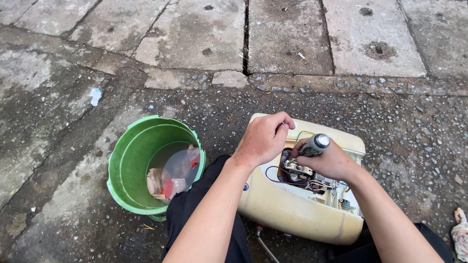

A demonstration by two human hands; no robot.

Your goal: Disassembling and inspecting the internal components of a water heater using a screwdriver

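While the ground is wet and grey, a scrap of pale paper (95, 96) lies far on the left on the concrete floor (58, 146). Next to the right stands a green plastic bucket (127, 165), its rim a little bent; inside it I see water and some cloth or paper pieces in red and beige colours, but what they are exactly I cannot tell. The person's knee in black trousers (195, 209) touches the bucket's right side. Further right, the left hand (264, 138) is curled closed, its fingertips pinching at something small above the opened part of a cream-coloured appliance housing (287, 209); the pinched thing itself is hidden. This housing lies on the ground between the person's legs, with its cover off, so wires and a metal part (298, 170) are visible inside. Just beside, the right hand (329, 160) grips a screwdriver (314, 145) with a dark handle and grey end, pointing down into the opening. At the far right edge lies a dirty rag (459, 234).
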